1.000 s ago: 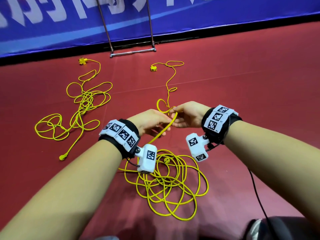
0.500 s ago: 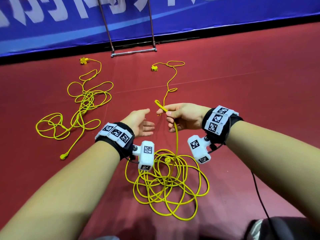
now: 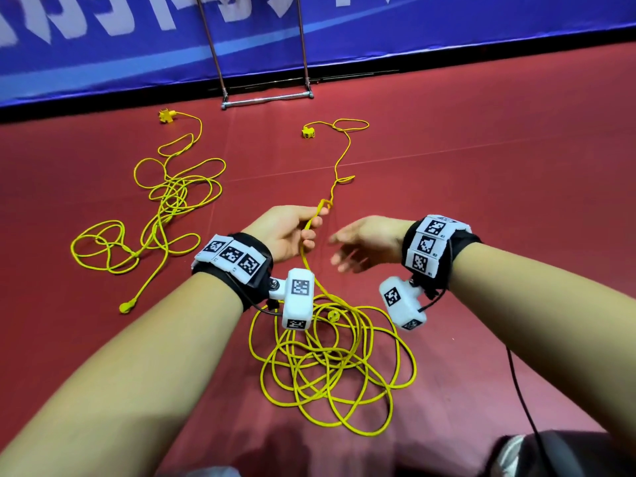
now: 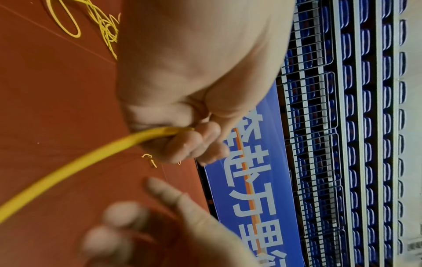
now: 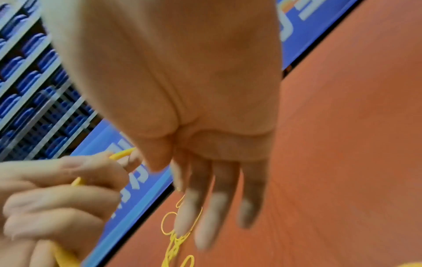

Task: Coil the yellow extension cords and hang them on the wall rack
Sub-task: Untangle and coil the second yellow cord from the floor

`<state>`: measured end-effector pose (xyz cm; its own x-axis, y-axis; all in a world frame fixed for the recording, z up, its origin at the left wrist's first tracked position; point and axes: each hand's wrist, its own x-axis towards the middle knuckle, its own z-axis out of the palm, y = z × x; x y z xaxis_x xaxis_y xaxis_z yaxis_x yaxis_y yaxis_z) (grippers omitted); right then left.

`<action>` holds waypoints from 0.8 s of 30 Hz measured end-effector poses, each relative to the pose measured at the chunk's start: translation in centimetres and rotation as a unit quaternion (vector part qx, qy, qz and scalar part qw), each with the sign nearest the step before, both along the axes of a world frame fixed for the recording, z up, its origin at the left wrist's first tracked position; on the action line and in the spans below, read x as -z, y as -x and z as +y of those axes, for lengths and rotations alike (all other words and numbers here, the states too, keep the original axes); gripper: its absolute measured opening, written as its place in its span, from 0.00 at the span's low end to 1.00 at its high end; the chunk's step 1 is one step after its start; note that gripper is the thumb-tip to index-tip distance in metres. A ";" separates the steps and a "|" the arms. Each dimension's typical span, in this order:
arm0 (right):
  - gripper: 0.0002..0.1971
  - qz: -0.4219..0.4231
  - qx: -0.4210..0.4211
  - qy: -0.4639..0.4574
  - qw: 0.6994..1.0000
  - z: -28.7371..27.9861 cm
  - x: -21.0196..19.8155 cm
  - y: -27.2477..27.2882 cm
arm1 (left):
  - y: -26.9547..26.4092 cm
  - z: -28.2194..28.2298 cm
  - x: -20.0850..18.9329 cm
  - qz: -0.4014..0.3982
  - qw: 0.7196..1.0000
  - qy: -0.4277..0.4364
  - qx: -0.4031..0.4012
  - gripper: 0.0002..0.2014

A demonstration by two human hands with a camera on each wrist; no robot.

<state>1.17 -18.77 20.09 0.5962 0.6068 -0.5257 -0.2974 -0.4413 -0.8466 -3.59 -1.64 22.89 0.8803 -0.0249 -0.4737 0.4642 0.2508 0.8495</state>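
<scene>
A loose cord (image 3: 165,208) sprawls on the red floor (image 3: 481,208) at left, untouched. At centre the left hand (image 3: 285,235) now grips the near cord (image 3: 327,366), fingers curled round it; half a second ago the right hand held it. The right hand (image 3: 364,242), fingers spread and empty, hovers just beside, so pulling in can go on hand over hand. Behind stands the rack (image 3: 265,98) against a blue banner (image 3: 447,25); bare floor lies to the right.
</scene>
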 end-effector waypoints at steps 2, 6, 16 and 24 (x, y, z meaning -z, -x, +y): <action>0.14 0.072 0.133 -0.089 0.984 0.1 -0.6 -0.8 | 0.4 -0.6 -0.4 -0.029 0.997 -0.033 0.058 0.07; 0.19 0.121 0.260 -0.188 0.939 -0.3 -1.5 -1.7 | 0.9 -1.5 -0.4 -0.061 0.973 -0.094 0.200 0.10; 0.11 0.023 0.193 -0.159 0.968 -0.5 -1.2 -1.2 | 1.0 -1.8 0.6 -0.003 0.971 -0.196 0.136 0.11; 0.14 -0.023 -0.020 -0.104 0.994 0.5 -1.2 0.5 | -0.3 0.1 0.6 0.039 0.996 -0.017 -0.073 0.12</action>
<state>0.68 -18.31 21.31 0.5904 0.7231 -0.3586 -0.2413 -0.2658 -0.9333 -3.28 -1.50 22.31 0.8341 0.1176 -0.5389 0.4896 0.2922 0.8215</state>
